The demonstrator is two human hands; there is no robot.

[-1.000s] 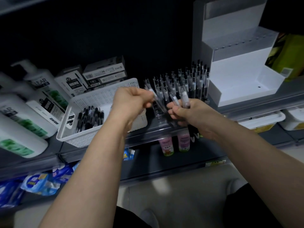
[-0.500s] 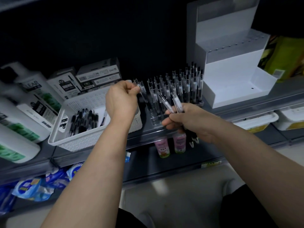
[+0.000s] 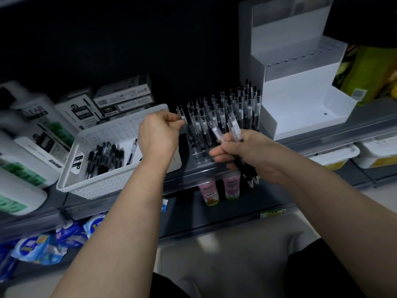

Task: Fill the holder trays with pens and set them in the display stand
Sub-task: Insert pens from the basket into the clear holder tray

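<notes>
A clear holder tray point(image 3: 200, 157) stands on the shelf, packed with upright clear-and-black pens point(image 3: 234, 112). My left hand point(image 3: 158, 134) pinches one pen point(image 3: 182, 118) at the tray's left edge, its tip down among the slots. My right hand point(image 3: 247, 155) grips a bundle of pens point(image 3: 234, 127) just in front of the tray, their black tips poking out below my palm. The white stepped display stand point(image 3: 305, 110) sits to the right of the tray and holds no trays. A white perforated basket point(image 3: 107, 179) on the left holds several loose pens point(image 3: 105, 157).
Large white bottles point(image 3: 25, 147) crowd the left of the shelf. Pen boxes point(image 3: 122, 102) are stacked behind the basket. Two small pink bottles point(image 3: 219, 190) stand on the lower shelf under my hands. White tubs point(image 3: 335, 155) sit below right. A green pack point(image 3: 369, 76) stands behind the stand.
My left hand pulled a pen away from the bundle in my right hand and carried it left and back to the tray's left edge. My right hand stayed put with its bundle.
</notes>
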